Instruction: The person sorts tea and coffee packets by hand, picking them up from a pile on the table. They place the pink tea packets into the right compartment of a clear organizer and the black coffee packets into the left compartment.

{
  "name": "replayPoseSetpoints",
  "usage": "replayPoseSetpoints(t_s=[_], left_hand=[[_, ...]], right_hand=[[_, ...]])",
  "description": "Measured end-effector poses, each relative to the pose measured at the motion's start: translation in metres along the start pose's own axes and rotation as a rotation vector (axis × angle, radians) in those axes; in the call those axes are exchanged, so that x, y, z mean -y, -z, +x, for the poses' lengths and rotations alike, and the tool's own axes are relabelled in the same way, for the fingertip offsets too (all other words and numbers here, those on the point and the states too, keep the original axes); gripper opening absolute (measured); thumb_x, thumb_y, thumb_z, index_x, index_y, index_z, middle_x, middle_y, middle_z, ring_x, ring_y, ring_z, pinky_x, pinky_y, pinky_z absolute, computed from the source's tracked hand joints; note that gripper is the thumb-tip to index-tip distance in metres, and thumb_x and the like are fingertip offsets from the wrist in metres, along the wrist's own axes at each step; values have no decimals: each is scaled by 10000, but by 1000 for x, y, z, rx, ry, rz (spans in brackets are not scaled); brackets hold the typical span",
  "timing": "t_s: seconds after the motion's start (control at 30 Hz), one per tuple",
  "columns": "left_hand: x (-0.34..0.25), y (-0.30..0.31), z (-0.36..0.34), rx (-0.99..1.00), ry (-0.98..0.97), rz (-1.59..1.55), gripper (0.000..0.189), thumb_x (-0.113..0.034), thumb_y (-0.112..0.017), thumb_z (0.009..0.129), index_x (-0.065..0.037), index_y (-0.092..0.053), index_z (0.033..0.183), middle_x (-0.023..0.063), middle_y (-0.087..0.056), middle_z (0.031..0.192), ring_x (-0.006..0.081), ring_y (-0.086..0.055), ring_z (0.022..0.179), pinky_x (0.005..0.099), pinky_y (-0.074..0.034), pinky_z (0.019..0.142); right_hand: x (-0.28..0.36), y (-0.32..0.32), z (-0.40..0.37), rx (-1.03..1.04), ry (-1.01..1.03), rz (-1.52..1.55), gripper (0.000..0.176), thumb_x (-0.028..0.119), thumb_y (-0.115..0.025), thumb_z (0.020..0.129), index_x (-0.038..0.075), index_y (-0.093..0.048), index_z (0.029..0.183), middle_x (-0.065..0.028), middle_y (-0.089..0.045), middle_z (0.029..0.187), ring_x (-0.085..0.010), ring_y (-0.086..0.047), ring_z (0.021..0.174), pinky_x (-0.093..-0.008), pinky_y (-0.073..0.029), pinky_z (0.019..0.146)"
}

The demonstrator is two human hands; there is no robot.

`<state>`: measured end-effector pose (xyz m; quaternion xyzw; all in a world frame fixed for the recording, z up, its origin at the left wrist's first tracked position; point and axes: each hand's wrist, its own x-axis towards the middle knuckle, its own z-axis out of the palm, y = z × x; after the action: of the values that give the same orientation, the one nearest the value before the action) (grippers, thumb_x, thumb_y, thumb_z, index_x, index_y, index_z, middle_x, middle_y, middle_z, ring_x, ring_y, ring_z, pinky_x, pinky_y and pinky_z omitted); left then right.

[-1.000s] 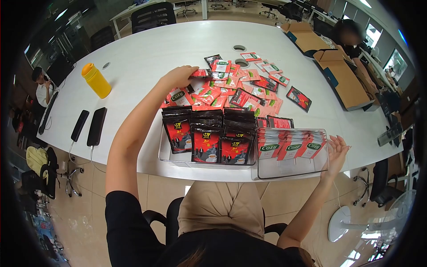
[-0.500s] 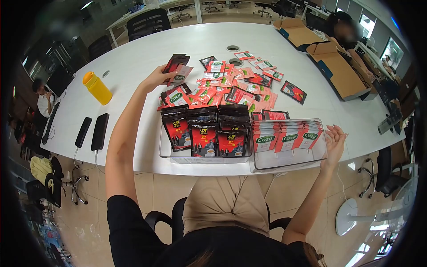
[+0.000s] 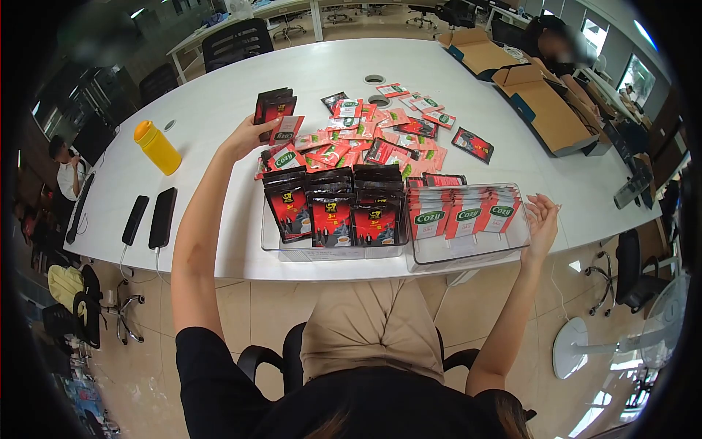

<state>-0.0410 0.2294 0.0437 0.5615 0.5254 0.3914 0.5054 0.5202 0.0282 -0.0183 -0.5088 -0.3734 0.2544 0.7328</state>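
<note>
My left hand [image 3: 247,137] is closed on a small bunch of sachets at the left of the pile. Dark coffee sachets [image 3: 276,104] and one pink Cozy tea sachet [image 3: 287,129] stick out of its grip. Beside the right wall of a clear bin [image 3: 468,254], my right hand [image 3: 540,223] is open, its fingers apart and slightly curled. That bin holds rows of Cozy tea sachets [image 3: 466,217] standing upright. A second clear bin [image 3: 329,253], to its left, is packed with red and black coffee sachets [image 3: 333,222].
Loose tea and coffee sachets [image 3: 365,132] lie heaped behind the bins. A yellow bottle [image 3: 158,148] and two phones [image 3: 163,217] are on the left of the white table [image 3: 219,175]. Opened cardboard boxes [image 3: 545,110] lie at the right, near a seated person [image 3: 559,44].
My left hand has shifted slightly left and toward me, and the Cozy sachet in it has turned. The right hand stays by the bin; the whole view has moved a little.
</note>
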Motion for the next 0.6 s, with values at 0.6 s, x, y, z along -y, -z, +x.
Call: replayPoseSetpoints(t_s=[0.6], left_hand=[[-38,-61,-182,-624,-694,-246,405,-72,-667,852,13,-485,1203,75,-597,1112,111,-582,976,290,-462,902]], right_hand=[[5,-2,-28,-348,562,-317,422,361,-356,989,-4,-560,1045,-113,-630,931,-177,-567,850,-288,-415,758]])
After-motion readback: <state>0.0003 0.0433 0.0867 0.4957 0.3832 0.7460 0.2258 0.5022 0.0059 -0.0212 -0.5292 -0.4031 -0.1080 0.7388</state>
